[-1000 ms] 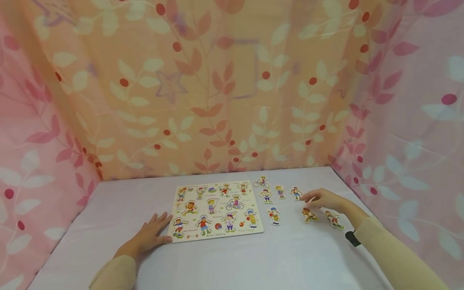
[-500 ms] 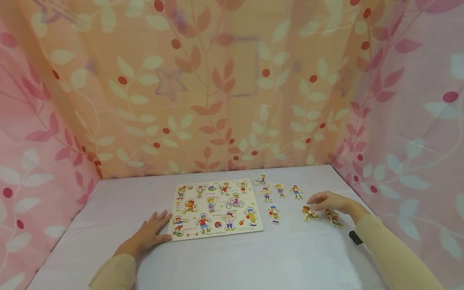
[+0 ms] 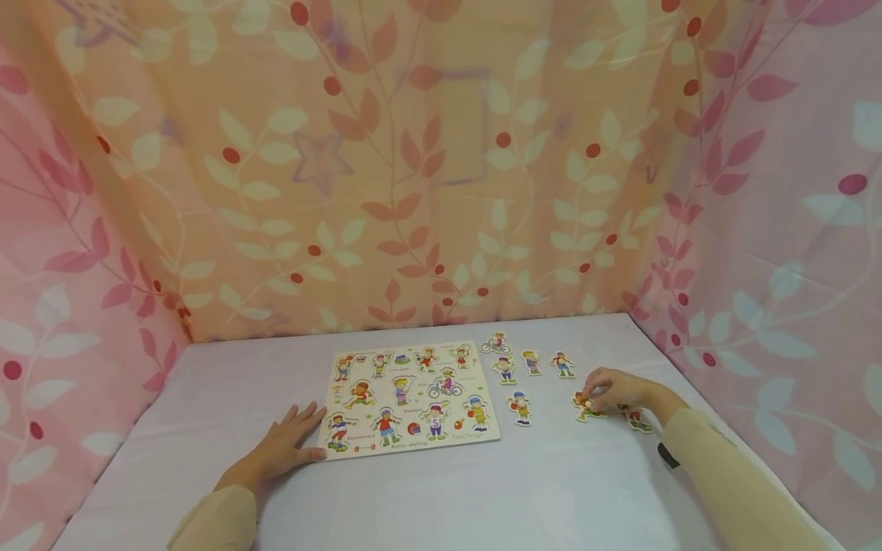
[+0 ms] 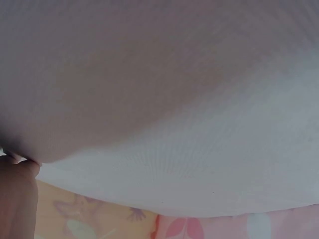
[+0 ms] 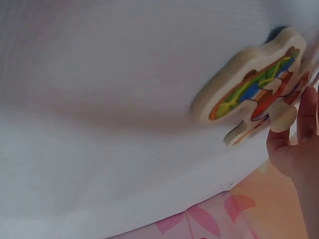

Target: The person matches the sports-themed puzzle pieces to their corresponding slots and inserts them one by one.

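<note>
The left hand (image 3: 285,445) rests on the tablecloth, fingers extended, their tips at the left edge of a wooden puzzle board (image 3: 423,451). In the left wrist view only part of the hand (image 4: 19,196) shows. The board bears printed children playing sports. To its right, the right hand (image 3: 620,389) has its thumb and fingers curled down on a running-child puzzle piece (image 3: 586,415), which they partly cover. A skateboarder puzzle piece (image 3: 641,421) lies under the wrist; in the right wrist view this skateboarder piece (image 5: 254,87), with its round knob, partly overlaps the hand (image 5: 301,154).
Between board and right hand lie several puzzle pieces: a cyclist (image 3: 495,343), a baseball player (image 3: 505,370), a golfer (image 3: 531,363), a roller skater (image 3: 562,365) and a blue-capped child (image 3: 520,409). Floral curtains (image 3: 413,191) enclose the white-covered table (image 3: 441,505) at back and sides.
The right hand has moved from beside the roller skater piece down onto the running-child piece. The left hand has stayed at the board's edge.
</note>
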### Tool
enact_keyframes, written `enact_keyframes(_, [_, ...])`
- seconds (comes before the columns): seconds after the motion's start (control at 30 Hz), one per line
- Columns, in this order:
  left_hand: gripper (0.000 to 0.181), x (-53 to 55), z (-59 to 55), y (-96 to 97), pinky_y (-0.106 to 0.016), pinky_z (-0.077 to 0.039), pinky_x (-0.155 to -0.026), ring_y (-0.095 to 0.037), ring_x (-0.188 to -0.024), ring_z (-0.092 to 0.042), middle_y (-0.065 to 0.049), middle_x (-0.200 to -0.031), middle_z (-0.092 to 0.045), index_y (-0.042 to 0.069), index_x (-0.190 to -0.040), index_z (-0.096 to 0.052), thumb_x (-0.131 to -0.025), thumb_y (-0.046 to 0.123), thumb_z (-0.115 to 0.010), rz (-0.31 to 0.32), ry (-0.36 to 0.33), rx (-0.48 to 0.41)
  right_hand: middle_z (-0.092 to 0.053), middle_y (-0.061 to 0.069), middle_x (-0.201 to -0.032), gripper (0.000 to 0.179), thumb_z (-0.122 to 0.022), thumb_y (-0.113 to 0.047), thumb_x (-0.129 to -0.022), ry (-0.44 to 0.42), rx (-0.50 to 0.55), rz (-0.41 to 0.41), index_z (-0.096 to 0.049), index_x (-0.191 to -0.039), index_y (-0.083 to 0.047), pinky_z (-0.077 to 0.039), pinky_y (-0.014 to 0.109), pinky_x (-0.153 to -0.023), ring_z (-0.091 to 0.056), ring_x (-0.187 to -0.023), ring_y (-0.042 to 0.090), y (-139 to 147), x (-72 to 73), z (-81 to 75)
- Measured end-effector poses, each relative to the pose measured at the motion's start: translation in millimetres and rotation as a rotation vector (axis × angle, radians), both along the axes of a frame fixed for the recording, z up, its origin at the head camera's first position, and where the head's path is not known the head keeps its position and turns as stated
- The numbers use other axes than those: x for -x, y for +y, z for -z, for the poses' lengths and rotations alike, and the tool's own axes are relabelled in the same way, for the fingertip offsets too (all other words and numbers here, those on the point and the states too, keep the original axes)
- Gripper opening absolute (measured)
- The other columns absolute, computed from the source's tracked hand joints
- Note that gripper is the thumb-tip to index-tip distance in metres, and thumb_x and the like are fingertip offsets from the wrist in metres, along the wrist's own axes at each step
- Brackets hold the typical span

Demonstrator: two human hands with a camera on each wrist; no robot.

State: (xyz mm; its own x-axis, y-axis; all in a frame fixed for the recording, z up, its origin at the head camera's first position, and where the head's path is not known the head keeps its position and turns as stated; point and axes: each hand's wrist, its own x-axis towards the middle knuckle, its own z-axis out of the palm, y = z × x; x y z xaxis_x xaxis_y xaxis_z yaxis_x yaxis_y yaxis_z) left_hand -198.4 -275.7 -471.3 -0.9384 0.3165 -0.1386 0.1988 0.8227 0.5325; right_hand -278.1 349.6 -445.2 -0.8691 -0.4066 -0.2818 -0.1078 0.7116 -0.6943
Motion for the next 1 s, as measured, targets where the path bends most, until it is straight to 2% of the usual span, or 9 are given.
enact_keyframes(0.1, [0.089, -0.1, 0.0, -1.0, -0.075, -0.004, -0.104, -0.057, -0.138, -0.007, -0.032, -0.152, -0.024, -0.002, -0.146, -0.037, -0.080, 0.045, -0.074, 0.001, 0.009, 0.001, -0.051, 0.015, -0.120, 0.014, -0.079, -0.009, -0.079, 0.013, -0.021, 0.022, -0.074, -0.091, -0.006, -0.032, 0.064, -0.099, -0.043, -0.115, 0.040, -2, 0.9, 2.3])
enact_keyframes(0.23, [0.089, 0.5, 1.4, -3.1, -0.075, -0.004, -0.104, -0.057, -0.138, -0.007, -0.032, -0.152, -0.024, -0.001, -0.146, -0.037, -0.080, 0.046, -0.074, -0.003, 0.015, 0.002, -0.051, 0.013, -0.118, 0.012, -0.079, -0.009, -0.078, 0.043, -0.041, 0.008, -0.073, -0.089, -0.008, -0.034, 0.062, -0.098, -0.044, -0.114, 0.039, -4, 1.9, 2.4])
enact_keyframes(0.47, [0.090, 2.2, 2.5, -5.0, -0.074, -0.004, -0.105, -0.056, -0.139, -0.007, -0.031, -0.152, -0.024, -0.001, -0.146, -0.038, -0.080, 0.048, -0.073, -0.009, 0.013, 0.015, -0.051, 0.014, -0.115, 0.010, -0.078, -0.009, -0.079, 0.059, -0.083, -0.007, -0.071, -0.086, -0.007, -0.031, 0.066, -0.099, -0.043, -0.113, 0.041, -9, 2.6, -1.4])
enact_keyframes(0.63, [0.088, 1.4, 1.6, -5.4, -0.075, -0.006, -0.104, -0.057, -0.138, -0.008, -0.032, -0.151, -0.025, -0.002, -0.145, -0.039, -0.080, 0.046, -0.073, -0.003, 0.034, 0.012, -0.055, 0.013, -0.112, 0.009, -0.078, -0.010, -0.080, 0.071, -0.084, 0.021, -0.071, -0.085, -0.007, -0.034, 0.064, -0.096, -0.047, -0.110, 0.037, -11, 2.1, -3.2])
enact_keyframes(0.73, [0.086, -0.7, 1.2, -4.6, -0.076, -0.006, -0.103, -0.058, -0.137, -0.009, -0.033, -0.150, -0.026, -0.004, -0.144, -0.040, -0.080, 0.044, -0.074, 0.007, 0.041, 0.004, -0.058, 0.011, -0.109, 0.010, -0.078, -0.011, -0.081, 0.068, -0.070, 0.073, -0.071, -0.087, -0.007, -0.040, 0.056, -0.091, -0.049, -0.104, 0.032, -14, -0.6, -6.4])
enact_keyframes(0.8, [0.085, -2.2, 1.2, -3.6, -0.076, -0.006, -0.103, -0.058, -0.137, -0.009, -0.033, -0.150, -0.026, -0.004, -0.144, -0.040, -0.081, 0.043, -0.074, 0.005, 0.035, -0.003, -0.058, 0.009, -0.103, 0.011, -0.076, -0.012, -0.083, 0.071, -0.049, 0.106, -0.070, -0.089, -0.006, -0.043, 0.047, -0.084, -0.049, -0.097, 0.028, -17, -3.6, -9.8])
enact_keyframes(0.9, [0.085, -2.8, 1.3, -1.6, -0.075, -0.007, -0.104, -0.057, -0.137, -0.009, -0.032, -0.151, -0.027, -0.003, -0.144, -0.040, -0.081, 0.043, -0.073, 0.004, 0.032, 0.006, -0.057, 0.007, -0.091, 0.012, -0.074, -0.012, -0.085, 0.102, -0.012, 0.124, -0.069, -0.092, -0.002, -0.041, 0.036, -0.072, -0.047, -0.086, 0.023, -22, -8.2, -14.3])
enact_keyframes(1.0, [0.085, -1.8, 1.1, 0.1, -0.074, -0.007, -0.104, -0.057, -0.138, -0.009, -0.031, -0.151, -0.027, -0.002, -0.145, -0.040, -0.081, 0.043, -0.073, 0.001, 0.033, 0.006, -0.056, 0.004, -0.084, 0.012, -0.073, -0.010, -0.086, 0.137, 0.008, 0.137, -0.068, -0.091, 0.000, -0.038, 0.031, -0.067, -0.046, -0.080, 0.020, -29, -12.7, -17.6])
